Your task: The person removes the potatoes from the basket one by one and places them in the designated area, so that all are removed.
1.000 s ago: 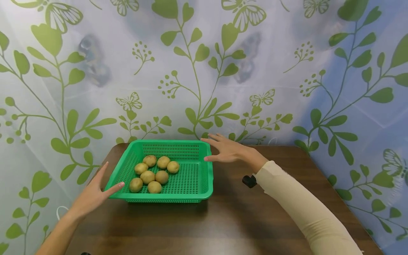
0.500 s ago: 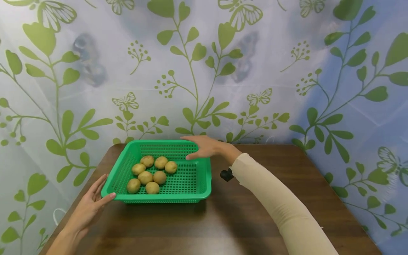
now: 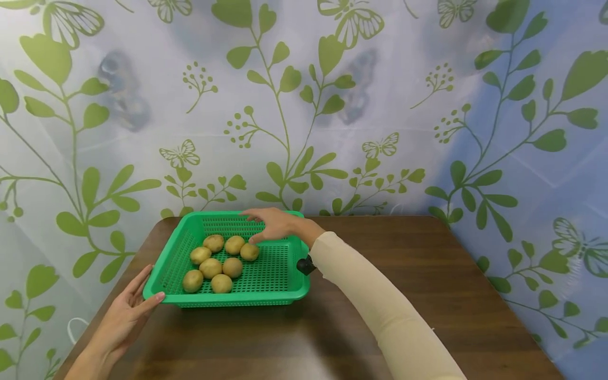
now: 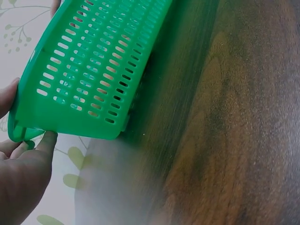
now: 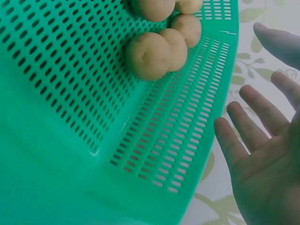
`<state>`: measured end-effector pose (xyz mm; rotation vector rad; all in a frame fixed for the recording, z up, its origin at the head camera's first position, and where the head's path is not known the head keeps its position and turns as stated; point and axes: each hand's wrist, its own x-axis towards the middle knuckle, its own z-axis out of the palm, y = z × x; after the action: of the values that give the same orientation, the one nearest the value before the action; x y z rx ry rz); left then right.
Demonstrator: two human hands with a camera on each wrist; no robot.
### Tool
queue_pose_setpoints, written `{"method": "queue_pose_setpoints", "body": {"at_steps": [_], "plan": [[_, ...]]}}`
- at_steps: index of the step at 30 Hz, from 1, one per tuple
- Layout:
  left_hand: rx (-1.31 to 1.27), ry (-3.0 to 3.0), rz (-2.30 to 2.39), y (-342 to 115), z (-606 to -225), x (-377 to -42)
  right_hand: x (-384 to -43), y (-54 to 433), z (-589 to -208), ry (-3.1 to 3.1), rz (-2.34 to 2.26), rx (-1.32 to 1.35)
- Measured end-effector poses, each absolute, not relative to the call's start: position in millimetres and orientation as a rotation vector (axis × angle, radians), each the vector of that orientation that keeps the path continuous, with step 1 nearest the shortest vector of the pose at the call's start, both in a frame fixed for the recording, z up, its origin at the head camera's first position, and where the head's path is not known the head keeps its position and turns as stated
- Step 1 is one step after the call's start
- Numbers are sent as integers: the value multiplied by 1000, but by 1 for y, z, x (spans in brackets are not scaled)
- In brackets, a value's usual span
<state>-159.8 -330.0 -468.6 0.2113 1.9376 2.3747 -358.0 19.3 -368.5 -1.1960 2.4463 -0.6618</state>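
A green perforated plastic basket point(image 3: 228, 300) stands on the table toward the left, holding several potatoes point(image 3: 211, 268) grouped in its left half. At its front left corner my left hand point(image 3: 121, 316) grips the rim, thumb on top. The left wrist view shows that hand's fingers point(image 4: 47, 143) bent under the rim's edge. My right hand point(image 3: 277, 224) hovers over the back of the basket with its fingers spread, thumb near the rightmost potato point(image 3: 249, 252). In the right wrist view the right palm point(image 5: 272, 183) faces the basket's rim and holds nothing.
The brown wooden table point(image 3: 389, 274) extends to the right of the basket and in front of it. A curtain point(image 3: 304, 105) with green leaves and butterflies hangs right behind the table. A white cord point(image 3: 71, 330) loops beside the left edge.
My left hand has come up to the basket's front left corner and taken hold of its rim. My right hand has moved left, from beside the right rim to over the basket's back.
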Motion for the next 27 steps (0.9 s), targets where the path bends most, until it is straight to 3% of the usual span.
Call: {"method": "queue_pose_setpoints", "body": {"at_steps": [27], "plan": [[76,1991,2287,-333,-463,-157,-372,-14,-417,2428,-460,-1050]]}}
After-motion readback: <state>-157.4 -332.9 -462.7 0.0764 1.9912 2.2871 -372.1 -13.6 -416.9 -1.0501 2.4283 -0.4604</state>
